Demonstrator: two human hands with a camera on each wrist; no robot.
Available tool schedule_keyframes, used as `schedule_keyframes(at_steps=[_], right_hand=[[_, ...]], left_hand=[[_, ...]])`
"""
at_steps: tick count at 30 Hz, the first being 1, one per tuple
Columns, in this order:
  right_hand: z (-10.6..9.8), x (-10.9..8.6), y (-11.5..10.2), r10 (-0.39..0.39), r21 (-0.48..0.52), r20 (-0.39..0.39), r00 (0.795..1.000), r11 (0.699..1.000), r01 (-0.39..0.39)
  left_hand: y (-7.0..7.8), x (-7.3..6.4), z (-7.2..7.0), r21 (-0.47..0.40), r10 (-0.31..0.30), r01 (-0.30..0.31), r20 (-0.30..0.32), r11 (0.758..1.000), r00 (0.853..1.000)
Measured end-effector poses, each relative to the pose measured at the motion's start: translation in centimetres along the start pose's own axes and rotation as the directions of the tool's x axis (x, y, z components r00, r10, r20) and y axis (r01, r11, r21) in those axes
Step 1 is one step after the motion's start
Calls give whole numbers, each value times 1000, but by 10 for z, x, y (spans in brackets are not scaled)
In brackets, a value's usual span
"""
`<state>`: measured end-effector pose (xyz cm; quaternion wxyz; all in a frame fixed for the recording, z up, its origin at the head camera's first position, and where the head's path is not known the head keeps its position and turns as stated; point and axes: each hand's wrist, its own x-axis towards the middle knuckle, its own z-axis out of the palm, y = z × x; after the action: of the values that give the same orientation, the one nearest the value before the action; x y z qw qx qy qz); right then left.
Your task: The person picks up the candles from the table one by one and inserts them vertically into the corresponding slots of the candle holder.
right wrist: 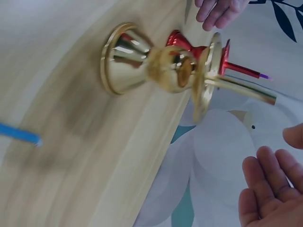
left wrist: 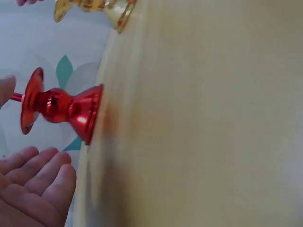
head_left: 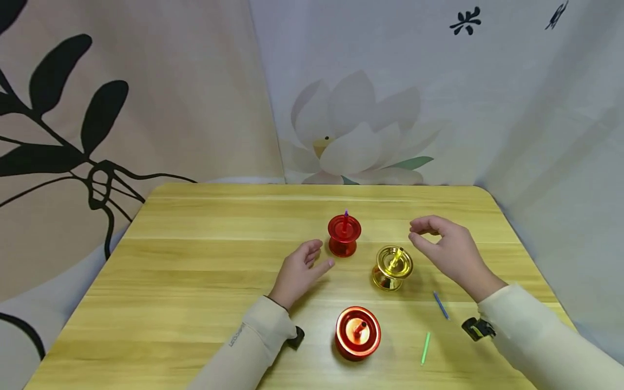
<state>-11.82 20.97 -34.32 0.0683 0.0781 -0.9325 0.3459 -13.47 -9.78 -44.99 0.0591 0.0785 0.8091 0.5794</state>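
A red candle holder (head_left: 344,238), with a thin purple candle (head_left: 346,213) upright in its post, stands on the table. Just left of it, apart, is my left hand (head_left: 299,273), fingers loosely extended and nothing in them. To the right stands a gold candle holder (head_left: 388,276); the right wrist view shows no candle in its post (right wrist: 246,90). My right hand (head_left: 453,252) hovers up and right of the gold holder, fingers gently bent, holding nothing. A second, more orange-red candle holder (head_left: 357,349) sits closer to me, no candle showing in its post.
A blue candle (head_left: 441,305) and a green candle (head_left: 426,348) lie on the wooden table (head_left: 170,281), right of the holders. Behind the table hangs a pale curtain (head_left: 219,92) with printed leaves and a flower.
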Motion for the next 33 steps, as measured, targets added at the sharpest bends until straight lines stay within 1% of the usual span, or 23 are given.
schedule_keyframes(at_steps=[3, 7, 12, 17, 21, 26, 30, 33], right_hand=[[-1, -4, 7, -1, -16, -8, 1000, 1000, 0], [-3, -10, 17, 16, -37, 19, 1000, 999, -15], [1, -18, 31, 32, -59, 54, 998, 998, -29], [7, -26, 40, 51, -54, 68, 996, 997, -47], [10, -30, 44, 75, -56, 92, 993, 996, -70], [12, -35, 51, 119, -72, 139, 983, 991, -109], [12, -39, 58, 161, -106, 192, 968, 984, -143], [12, -42, 63, 206, -140, 242, 948, 974, -176]], left_hand=[[-4, -2, 1, -7, 2, -1, 63, 1000, 998], [-7, -1, 5, -7, 7, -7, 132, 1000, 991], [-4, -1, 12, -7, 23, -22, 204, 1000, 979], [1, -2, 18, -28, 54, -49, 229, 998, 972], [1, 0, 24, -29, 62, -57, 240, 998, 969], [3, 3, 32, -39, 68, -60, 264, 997, 962], [4, 5, 38, -29, 76, -71, 277, 997, 958], [5, 6, 41, -17, 80, -78, 292, 997, 953]])
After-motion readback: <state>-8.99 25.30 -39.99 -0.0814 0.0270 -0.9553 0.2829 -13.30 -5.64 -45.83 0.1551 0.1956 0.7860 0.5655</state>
